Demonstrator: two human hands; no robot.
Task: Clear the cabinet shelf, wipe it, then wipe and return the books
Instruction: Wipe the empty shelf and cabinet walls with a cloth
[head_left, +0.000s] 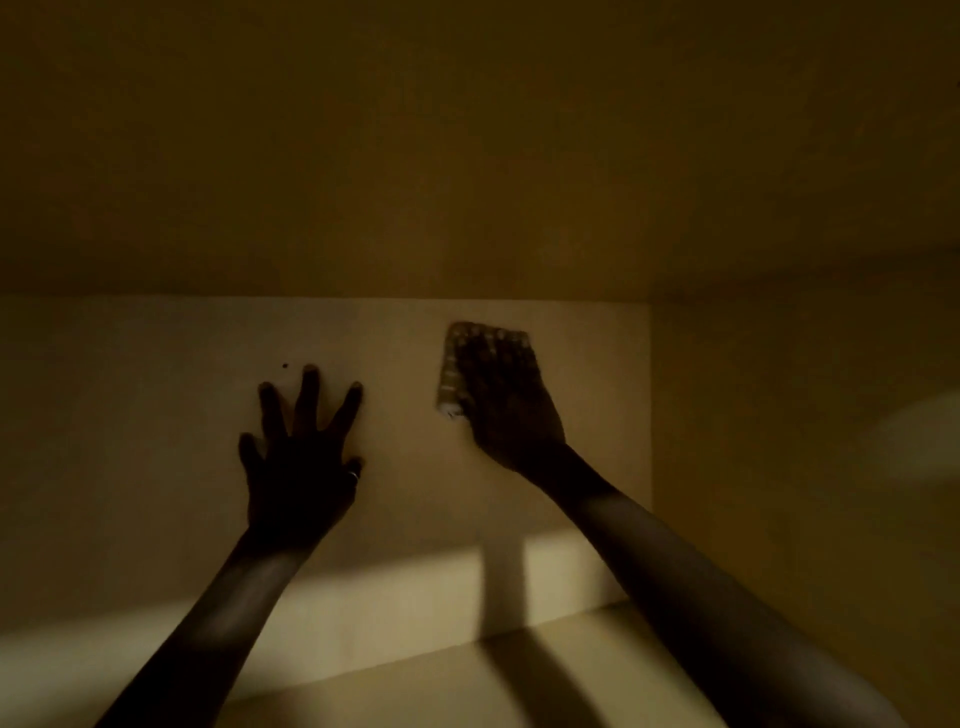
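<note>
**Hands on the back wall inside the dim cabinet**

Head view: Left hand (298, 462) is flat w/ fingers spread wide, pressed on the pale back wall (156, 415) of the cabinet. It holds nothing. It has a ring (353, 474) on one finger, at the 3 o'clock edge of the hand. One small dark spot (284, 366) sits on the wall just past the fingertips, at about 11 o'clock from the hand.

Right hand (506, 400) is at 2 o'clock from the left hand, near it but not touching. It presses a cloth (451, 374) on the same wall. Fingers lie over the cloth, and the cloth pokes out on the hand's 9 o'clock side and past the fingertips at 12 o'clock. Pic is too dark to tell if the fingers curl round it.

Both arms come up from 6 o'clock. Shelf (519, 675) is at the bottom of the pic w/ a band of light and the arms' shadows on it. Side wall (779, 441) is at 3 o'clock. Top board (467, 156) is at 12 o'clock, v. dark.
</note>
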